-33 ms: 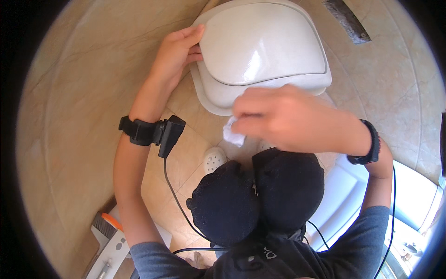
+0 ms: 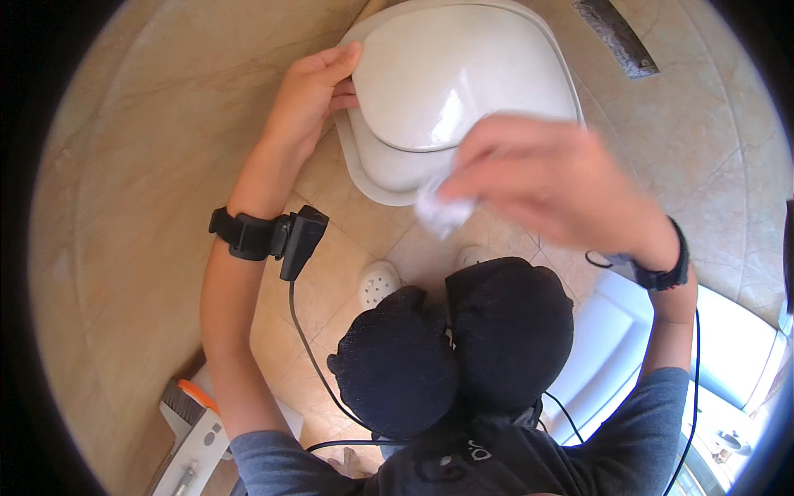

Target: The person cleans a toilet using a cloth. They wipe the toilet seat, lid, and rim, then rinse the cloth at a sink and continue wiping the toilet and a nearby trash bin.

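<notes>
A glossy white lid (image 2: 447, 74), with a rounded rim and a raised panel, is at the top of the view. My left hand (image 2: 318, 87) holds its left rim, the thumb on top and the fingers beneath. In front of the lid, my right hand (image 2: 554, 178) is closed round a crumpled white cloth (image 2: 444, 207). Motion smears this hand and the cloth, so whether the cloth is fabric or tissue cannot be told. The right hand hides the lid's near right corner. What lies under the lid does not show.
A stone-patterned wall (image 2: 124, 207) rises at the left. A dark metal strip (image 2: 616, 37) is set in the tiles at upper right. White curved fixtures (image 2: 604, 331) stand at lower right, and a white and orange tool (image 2: 194, 397) at lower left. Black cables hang by both arms.
My right hand has moved up and to the right with the white cloth. My left hand keeps its hold on the lid's rim.
</notes>
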Demonstrator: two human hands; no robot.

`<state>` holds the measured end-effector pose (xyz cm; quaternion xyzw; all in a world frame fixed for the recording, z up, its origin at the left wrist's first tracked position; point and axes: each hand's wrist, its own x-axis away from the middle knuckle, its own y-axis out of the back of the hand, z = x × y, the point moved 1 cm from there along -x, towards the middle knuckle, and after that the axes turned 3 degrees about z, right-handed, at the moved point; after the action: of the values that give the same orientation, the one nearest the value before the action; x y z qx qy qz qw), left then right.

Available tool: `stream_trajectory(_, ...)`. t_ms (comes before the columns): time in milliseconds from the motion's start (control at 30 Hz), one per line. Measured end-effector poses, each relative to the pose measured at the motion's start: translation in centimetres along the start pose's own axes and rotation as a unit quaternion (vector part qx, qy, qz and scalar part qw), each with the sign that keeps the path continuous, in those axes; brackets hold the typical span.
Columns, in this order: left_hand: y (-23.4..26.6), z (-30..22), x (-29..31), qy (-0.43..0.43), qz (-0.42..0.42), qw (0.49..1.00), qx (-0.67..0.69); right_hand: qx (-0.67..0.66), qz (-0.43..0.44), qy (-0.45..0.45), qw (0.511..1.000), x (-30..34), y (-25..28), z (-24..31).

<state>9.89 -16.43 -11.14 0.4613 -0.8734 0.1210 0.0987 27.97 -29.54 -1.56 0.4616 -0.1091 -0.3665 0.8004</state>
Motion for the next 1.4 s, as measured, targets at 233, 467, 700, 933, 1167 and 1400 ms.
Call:
stream_trajectory(233,-1.2,-0.7,-0.3,0.000,-0.014,1.000,-0.011,-0.007,-0.277,-0.281,0.919,7.2,4.3,-7.2)
stream_trajectory(467,-0.9,-0.2,-0.2,-0.005,0.001,1.000,0.009,0.103,-0.291,-0.175,0.935,5.1,0.7,-5.4)
stream_trajectory(700,-0.9,-0.1,-0.1,0.017,-0.019,1.000,-0.003,0.023,-0.129,0.035,0.991,3.8,-2.4,-1.6)
stream_trajectory(933,-1.0,-0.1,0.1,0.013,-0.020,1.000,-0.018,0.085,-0.250,-0.178,0.948,10.2,0.5,-3.4)
stream_trajectory(1167,-1.7,-0.4,0.1,0.021,-0.046,0.999,-0.016,0.174,-0.308,-0.087,0.932,7.9,-2.7,-4.0)
stream_trajectory(1400,-1.3,-0.2,0.0,0.044,-0.048,0.997,-0.032,0.173,-0.282,0.003,0.944,5.6,-4.5,-3.8)
